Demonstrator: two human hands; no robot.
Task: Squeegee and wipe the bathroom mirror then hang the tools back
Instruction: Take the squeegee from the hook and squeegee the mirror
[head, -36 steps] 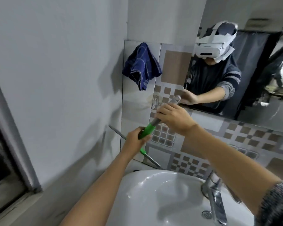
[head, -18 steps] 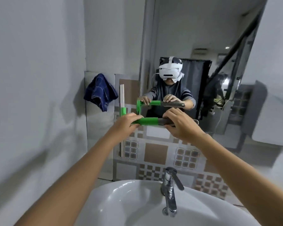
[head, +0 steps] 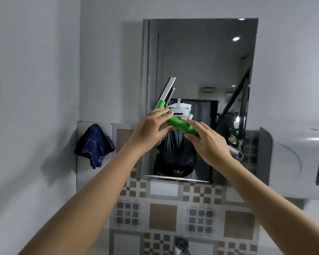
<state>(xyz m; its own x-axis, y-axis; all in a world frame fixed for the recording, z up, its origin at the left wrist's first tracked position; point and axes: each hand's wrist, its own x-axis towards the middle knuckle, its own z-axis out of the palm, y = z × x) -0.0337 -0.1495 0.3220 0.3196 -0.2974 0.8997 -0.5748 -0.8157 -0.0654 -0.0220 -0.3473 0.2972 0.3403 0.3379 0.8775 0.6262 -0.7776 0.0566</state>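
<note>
Both hands, left hand (head: 151, 129) and right hand (head: 208, 144), hold the green squeegee (head: 180, 125) tight before the mirror (head: 201, 61); a loose hold could drop it.

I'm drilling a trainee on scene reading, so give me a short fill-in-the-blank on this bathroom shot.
1. Both hands, left and right, hold the squeegee by its ____ handle.
2. The squeegee's blade points up and to the ____.
3. The blue cloth hangs to the ____ of the mirror.
4. The wall below the mirror is covered in patterned ____.

Missing words: green; right; left; tiles
</note>
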